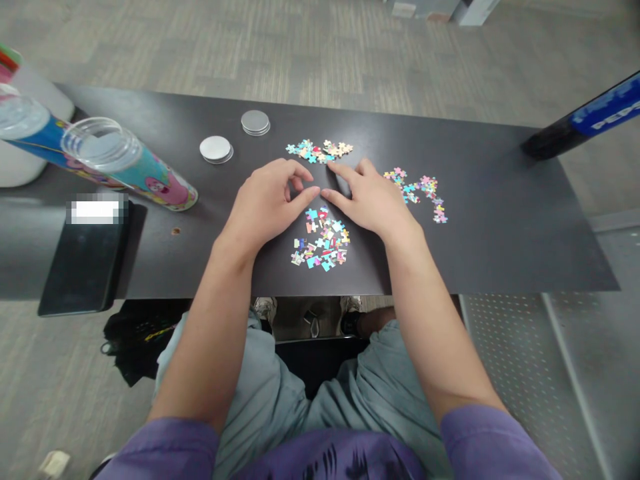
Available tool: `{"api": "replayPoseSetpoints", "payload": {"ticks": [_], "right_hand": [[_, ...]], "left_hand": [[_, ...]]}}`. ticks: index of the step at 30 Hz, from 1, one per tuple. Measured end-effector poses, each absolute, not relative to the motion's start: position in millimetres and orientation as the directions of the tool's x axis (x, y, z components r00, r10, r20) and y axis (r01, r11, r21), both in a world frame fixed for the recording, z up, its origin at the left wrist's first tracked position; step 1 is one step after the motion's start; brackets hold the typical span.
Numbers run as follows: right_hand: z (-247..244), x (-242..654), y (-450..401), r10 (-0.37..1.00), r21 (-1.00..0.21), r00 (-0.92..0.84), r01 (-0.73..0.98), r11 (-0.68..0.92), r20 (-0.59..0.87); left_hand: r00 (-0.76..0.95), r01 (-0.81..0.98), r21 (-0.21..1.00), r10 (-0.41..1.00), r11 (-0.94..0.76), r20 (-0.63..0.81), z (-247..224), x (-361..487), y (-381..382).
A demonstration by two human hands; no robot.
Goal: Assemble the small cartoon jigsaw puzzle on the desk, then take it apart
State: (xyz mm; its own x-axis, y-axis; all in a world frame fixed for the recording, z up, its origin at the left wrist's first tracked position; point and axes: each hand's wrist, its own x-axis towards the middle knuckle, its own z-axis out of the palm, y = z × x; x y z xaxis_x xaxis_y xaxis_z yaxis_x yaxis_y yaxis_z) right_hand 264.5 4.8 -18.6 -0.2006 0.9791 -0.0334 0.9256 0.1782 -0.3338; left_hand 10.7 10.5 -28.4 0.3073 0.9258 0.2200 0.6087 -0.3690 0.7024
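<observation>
Small colourful jigsaw pieces lie on the dark table in separate groups. The near pile (325, 243) is just below my hands, and the far pile (317, 151) is just beyond them. A third, looser group (425, 190) spreads to the right of my right hand. My left hand (273, 200) rests left of centre with its fingers curved and apart, nothing visible in them. My right hand (367, 193) has its thumb and index finger spread, the index fingertip at the near edge of the far pile. Both thumb tips nearly meet between the two piles.
Two clear-topped printed cylinders (163, 180) (55, 147) lean in from the left. Round discs (216, 149) (255, 122) are stacked at the back left. A black device (83, 260) lies at the left front edge. A blue-and-black cylinder (580, 123) stands at the right end.
</observation>
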Motion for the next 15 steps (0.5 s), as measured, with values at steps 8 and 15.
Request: {"api": "replayPoseSetpoints", "payload": {"ticks": [8,15], "right_hand": [[-24,291,-7,0.925,-0.483,-0.379,0.807,0.339,0.016],[-37,293,9,0.927,-0.523,-0.357,0.773,0.36,0.112]], "left_hand": [[0.321,0.551,0.694,0.886,-0.463,0.336,-33,10,13],[0.373,0.654,0.616,0.895,-0.44,0.243,-30,13,11]]}}
